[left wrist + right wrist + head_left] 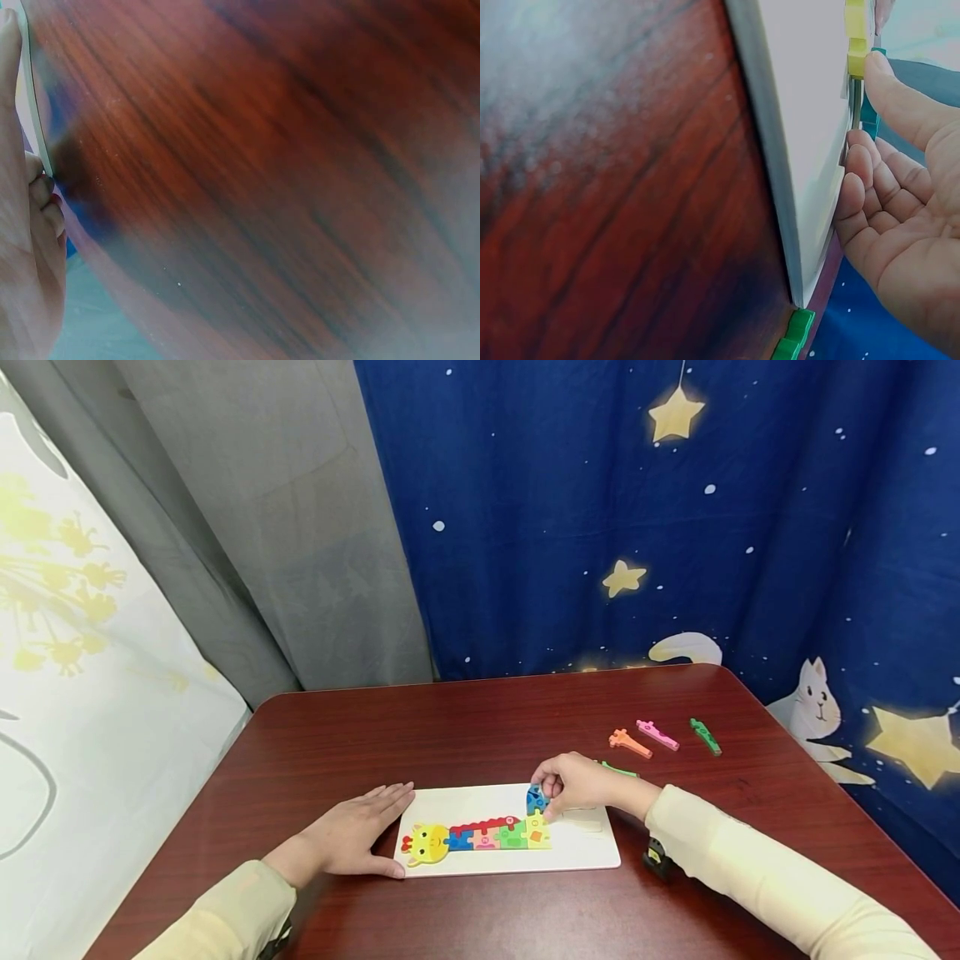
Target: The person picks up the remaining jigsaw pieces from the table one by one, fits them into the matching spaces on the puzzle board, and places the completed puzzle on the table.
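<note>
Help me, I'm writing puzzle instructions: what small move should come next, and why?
Probably ease the blue piece snug against the yellow body piece: the right hand holds it at that piece's far edge, and whether they interlock is hard to tell. The left hand rests at the left end of the white board, perhaps steadying it.

Yellow piece (856, 26) on white board (787, 112) is met by thumb (907, 105) of right hand (915, 232); blue-green piece (870, 116) is held between thumb and curled fingers (859, 163). Green piece (793, 337) is seen at board's corner, on wood-grained surface (630, 187).
</note>
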Action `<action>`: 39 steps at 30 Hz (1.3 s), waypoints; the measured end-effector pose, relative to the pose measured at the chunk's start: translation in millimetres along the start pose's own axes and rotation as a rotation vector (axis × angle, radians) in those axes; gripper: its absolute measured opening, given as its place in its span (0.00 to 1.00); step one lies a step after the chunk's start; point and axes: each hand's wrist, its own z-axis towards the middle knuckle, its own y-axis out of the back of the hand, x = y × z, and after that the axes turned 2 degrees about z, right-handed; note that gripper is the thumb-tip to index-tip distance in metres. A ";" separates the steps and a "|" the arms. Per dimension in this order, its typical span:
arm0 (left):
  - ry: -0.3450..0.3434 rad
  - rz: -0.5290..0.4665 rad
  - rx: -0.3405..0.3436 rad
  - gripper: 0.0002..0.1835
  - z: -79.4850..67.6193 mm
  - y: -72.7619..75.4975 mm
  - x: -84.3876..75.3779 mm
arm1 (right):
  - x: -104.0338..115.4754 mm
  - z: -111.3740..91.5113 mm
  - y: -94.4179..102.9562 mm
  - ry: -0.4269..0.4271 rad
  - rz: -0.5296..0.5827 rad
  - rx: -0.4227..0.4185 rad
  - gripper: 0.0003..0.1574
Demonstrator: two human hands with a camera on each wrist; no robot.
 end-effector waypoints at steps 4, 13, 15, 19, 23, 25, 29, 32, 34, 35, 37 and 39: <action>-0.002 -0.003 -0.003 0.60 0.1 0.2 0.0 | 0.3 0.8 -0.3 -0.005 -0.009 0.001 0.26; 0.020 -0.011 0.023 0.61 -0.4 -0.3 -1.0 | 1.7 2.1 1.5 -0.020 0.016 0.019 0.27; 0.021 -0.012 0.024 0.61 -0.3 -0.2 -1.4 | 1.1 2.0 2.0 -0.019 0.023 0.024 0.28; 0.025 -0.008 0.023 0.61 -0.1 -0.6 -1.4 | 0.3 1.7 3.1 -0.019 0.029 0.032 0.28; 0.022 -0.002 0.021 0.61 -0.2 -0.7 -0.9 | 0.4 1.4 4.3 -0.021 0.035 0.042 0.27; 0.015 -0.001 0.013 0.60 -0.3 -1.0 -0.4 | 0.3 1.5 4.6 -0.019 0.033 0.044 0.27; -0.004 0.007 -0.020 0.60 -0.4 -2.1 0.5 | -0.6 2.2 3.8 -0.017 0.025 0.039 0.26; -0.018 0.013 -0.046 0.60 -0.4 -2.6 0.7 | -0.9 2.4 2.9 -0.015 0.014 0.029 0.26; -0.023 0.013 -0.058 0.60 -0.5 -2.6 0.6 | -0.3 2.3 2.7 -0.011 0.006 0.021 0.26; -0.023 0.014 -0.057 0.60 -0.5 -2.7 0.6 | 0.0 2.2 2.7 -0.009 0.001 0.017 0.26; -0.023 0.016 -0.058 0.60 -0.3 -2.7 0.6 | 0.8 2.1 2.7 -0.006 -0.007 0.012 0.25; -0.022 0.017 -0.054 0.60 -0.1 -2.5 0.5 | 1.4 2.2 2.8 -0.006 -0.012 0.010 0.26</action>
